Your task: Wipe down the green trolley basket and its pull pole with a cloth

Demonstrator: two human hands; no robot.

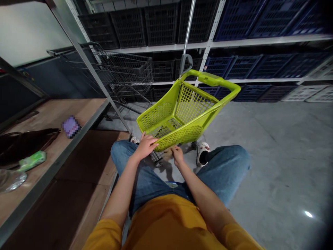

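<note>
A lime-green plastic shopping cart [179,135] with lattice sides stands between my knees, its handle end away from me. My left hand [146,146] grips the near corner of the cart's rim, the fingers laid over the edge. Lower and to the right, my right hand [178,155] pinches a crumpled brown cloth [167,154] against or just beneath the basket's near end. The basket hides part of the cart's underside, and its floor shows through the open top.
A wooden shelf [91,103] at left bears a green packet [32,160], a blurred purple item [71,126] and a dark bag. Behind stand a grey wire cart [125,66], a metal pole [189,27] and racks of black crates [161,24] and blue crates [240,21].
</note>
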